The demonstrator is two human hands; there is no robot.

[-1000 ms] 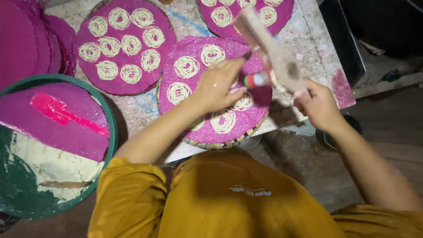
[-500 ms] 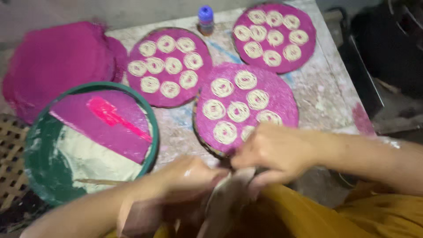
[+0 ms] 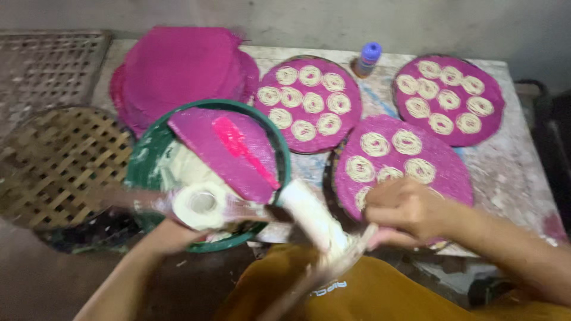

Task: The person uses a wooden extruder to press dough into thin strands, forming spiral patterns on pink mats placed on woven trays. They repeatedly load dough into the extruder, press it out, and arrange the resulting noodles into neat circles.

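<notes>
**Dough press held over my lap, between the bowl and the filled trays**

I look down from a head camera at my two bare hands. My right hand (image 3: 410,211) is closed around the upper end of a dough-smeared pale press (image 3: 315,223), a long tube-like tool. My left hand (image 3: 178,235) is blurred; its grip looks wrapped about a white round part (image 3: 199,205) at the tool's left end, though I cannot tell how tightly.

The press sits low in the middle of the view, above my mustard-yellow clothing (image 3: 357,291), just in front of the surface (image 3: 511,172). Its long axis runs on a slant, from upper left near the bowl down to lower right toward my lap; which end is the nozzle I cannot make out.

As to progress, I judge the work well underway. Two round pink trays, the middle tray (image 3: 309,104) and the far right tray (image 3: 449,98), each carry a full set of pale noodle coils. The near tray (image 3: 401,169), partly under my right hand, shows only about five coils, so it looks unfinished. A stack of bare pink trays (image 3: 178,65) waits at the back left.

A green bowl (image 3: 148,157) of white dough sits at left, with a pink tray and a bright pink spatula (image 3: 241,145) across it. A small blue-capped bottle (image 3: 367,58) stands at the back.
</notes>
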